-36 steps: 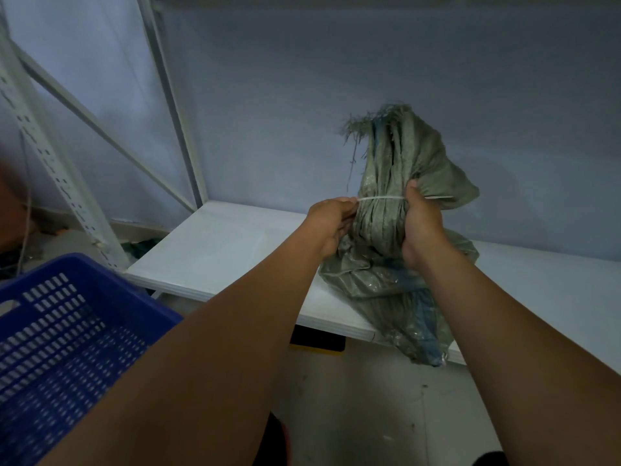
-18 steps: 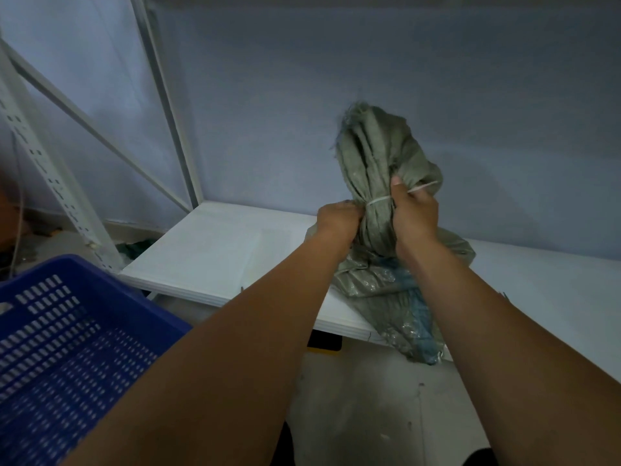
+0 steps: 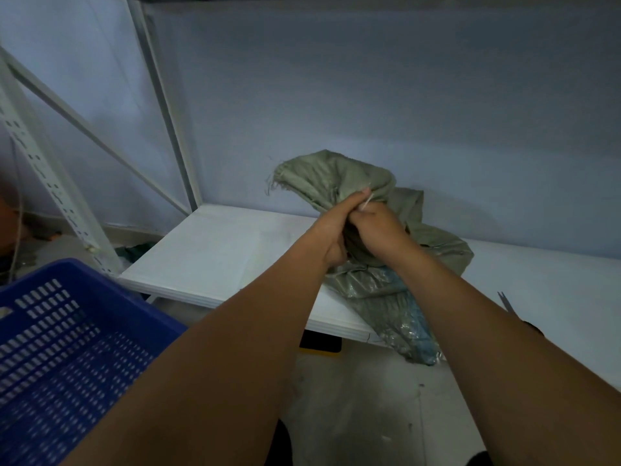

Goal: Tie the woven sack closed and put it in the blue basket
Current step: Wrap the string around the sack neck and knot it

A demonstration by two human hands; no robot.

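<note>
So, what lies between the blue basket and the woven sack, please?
In the head view, only bare white shelf board, crossed by the person's left forearm.

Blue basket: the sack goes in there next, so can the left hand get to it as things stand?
Probably yes. The blue basket sits open-topped beside the left arm, nothing between, though the left hand grips the sack alongside the right hand.

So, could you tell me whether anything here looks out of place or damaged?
The woven sack has a frayed mouth, with loose strands at its upper left, and its lower end droops over the front edge of the white shelf. The left hand and right hand grip its gathered neck. Nothing looks spilled.
</note>
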